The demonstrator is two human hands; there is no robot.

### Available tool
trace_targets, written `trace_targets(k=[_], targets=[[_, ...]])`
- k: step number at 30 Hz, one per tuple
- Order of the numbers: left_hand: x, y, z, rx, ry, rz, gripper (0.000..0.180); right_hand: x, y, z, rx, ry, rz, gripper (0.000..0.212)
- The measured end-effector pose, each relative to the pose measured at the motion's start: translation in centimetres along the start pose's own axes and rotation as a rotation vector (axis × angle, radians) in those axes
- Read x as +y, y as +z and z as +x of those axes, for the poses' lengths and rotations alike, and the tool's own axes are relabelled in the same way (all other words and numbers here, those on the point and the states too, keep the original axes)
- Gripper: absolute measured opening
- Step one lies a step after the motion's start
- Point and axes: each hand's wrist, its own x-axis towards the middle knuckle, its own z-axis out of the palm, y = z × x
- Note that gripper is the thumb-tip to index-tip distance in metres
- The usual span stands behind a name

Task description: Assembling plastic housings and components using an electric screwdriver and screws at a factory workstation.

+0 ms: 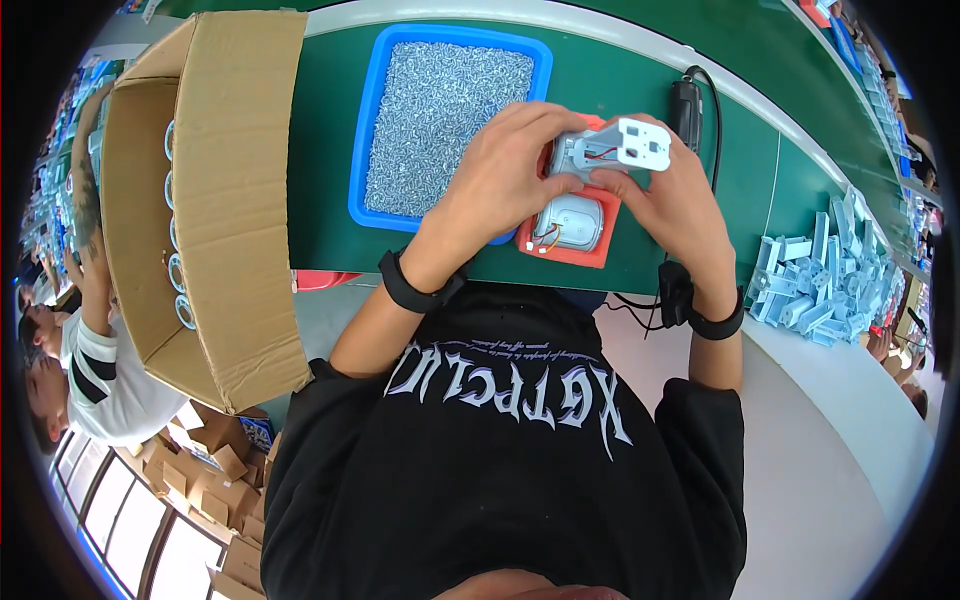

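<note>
Left hand (512,165) and right hand (684,205) clasp the pale plastic housing (580,152) at one o'clock in view. It looks light, stiff; best gripped by its sides, sparing the thin wires (603,155).

The screw tray (460,35) on the bench (325,150) has a carton (250,200) to its left, a fixture (567,254) just right, a corded tool (685,110) farther, a parts heap (825,280) farthest right.

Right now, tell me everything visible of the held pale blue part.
The pale blue part looks like rigid plastic: an open-sided body, a red wire inside, and a paler, holed end plate facing the camera. The left hand and right hand hold it; whether it sits in or above the red holder is unclear.
</note>
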Motion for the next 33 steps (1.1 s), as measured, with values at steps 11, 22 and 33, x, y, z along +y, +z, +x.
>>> trace_targets(k=[11, 22, 33], targets=[[-0.3, 0.3, 0.1, 0.043, -0.020, -0.073, 0.044, -0.8, 0.0, 0.5, -0.037, -0.046, -0.225, 0.033], [-0.5, 0.8, 0.1, 0.073, -0.009, -0.091, 0.040, -0.4, 0.5, 0.4, -0.023, -0.003, -0.200, 0.031], [-1.3, 1.0, 0.1, 0.040, -0.056, -0.172, 0.038, -0.5, 0.9, 0.3, -0.009, -0.051, -0.304, 0.030]])
